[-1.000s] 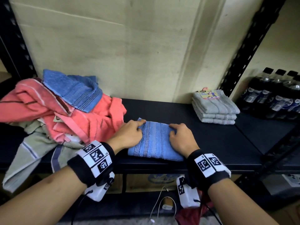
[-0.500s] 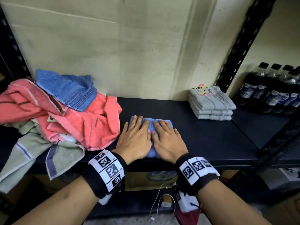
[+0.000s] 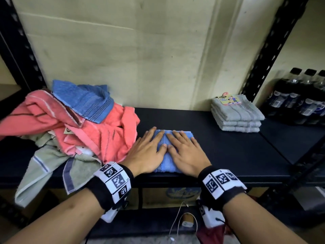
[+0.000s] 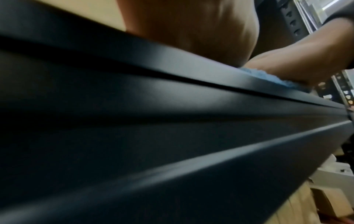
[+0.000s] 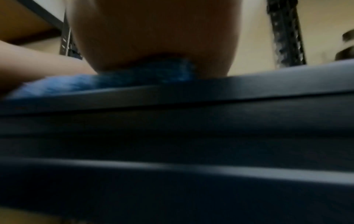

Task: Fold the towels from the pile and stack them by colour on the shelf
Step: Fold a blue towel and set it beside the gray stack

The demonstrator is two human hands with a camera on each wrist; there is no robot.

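Observation:
A folded light blue towel lies near the front edge of the black shelf. My left hand and right hand press flat on it side by side, fingers straight, covering most of it. Both wrist views show only the heel of each hand on a strip of the blue towel above the shelf's front rail. To the left sits the unfolded pile: pink towels, a darker blue towel on top, grey-green towels hanging over the edge. Folded grey towels are stacked at the right.
A pack of dark bottles stands on the neighbouring shelf at far right. Black perforated uprights frame the bay, with a pale wall behind. Bare shelf lies between the blue towel and the grey stack. Boxes and white cables show below.
A second ago both hands held the wider blue towel by its sides. It is now folded narrower, and both palms lie flat on top of it, close together.

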